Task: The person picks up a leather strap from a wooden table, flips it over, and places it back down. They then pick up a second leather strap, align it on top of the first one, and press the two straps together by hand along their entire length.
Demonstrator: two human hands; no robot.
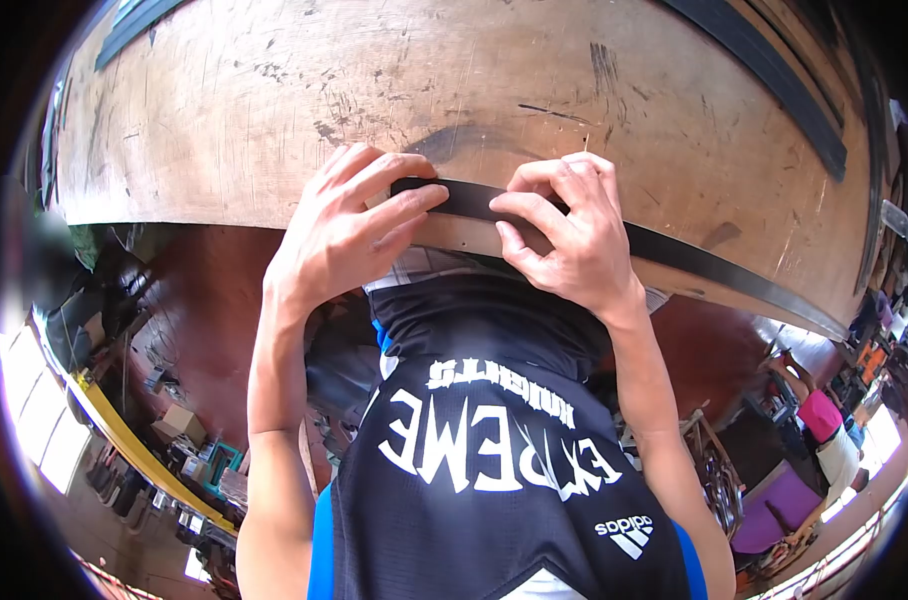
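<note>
A long, flat black strip (466, 198) lies along the near edge of the wooden table (264, 110) and runs off to the right. Its left end is pinched between the fingers and thumb of my left hand (346, 225). A short way to the right, my right hand (582, 235) has its fingertips closed on the same strip. Both hands are at the table's front edge, close to my body. The strip's material is not clear, and my fingers hide parts of it.
More dark strips (774, 90) lie at the table's far right, and another dark strip (134, 32) at the far left. Behind me are a yellow beam (139, 440), a cardboard box (180, 422) and cluttered shelves. A person in a pink top (822, 415) is at the lower right.
</note>
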